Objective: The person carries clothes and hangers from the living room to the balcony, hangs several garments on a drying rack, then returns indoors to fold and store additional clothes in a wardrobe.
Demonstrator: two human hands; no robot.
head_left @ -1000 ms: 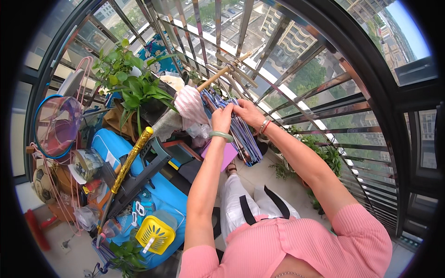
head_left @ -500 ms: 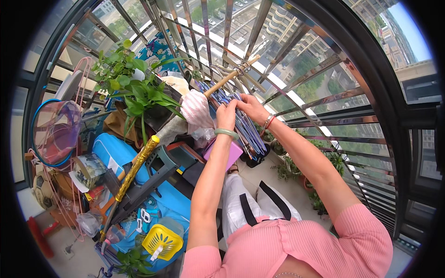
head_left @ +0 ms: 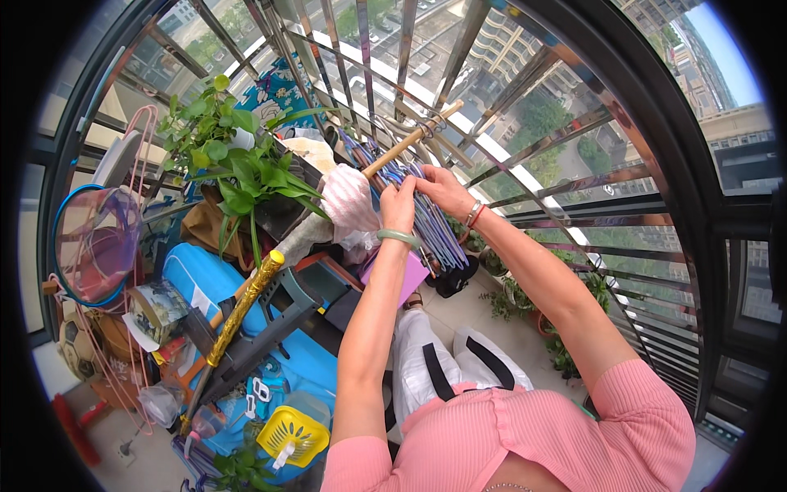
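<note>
Slightly lower in my view than a second ago sit the shiny gold-wrapped pole (head_left: 246,307) and the slotted yellow plastic scoop (head_left: 307,435), while my hands have stayed nearly together at the hangers. My left hand (head_left: 398,205) and right hand (head_left: 445,192) have their fingers narrowed on the upper ends of the slim bluish-purple hangers (head_left: 434,238), though I can't make out how many each pinches. That bundle hangs beside the railing (head_left: 570,230), near a smooth, round wooden rod (head_left: 414,139). Left of it bulges a soft pink-and-white striped cloth (head_left: 348,197); below lies a flat purple panel (head_left: 418,275).
</note>
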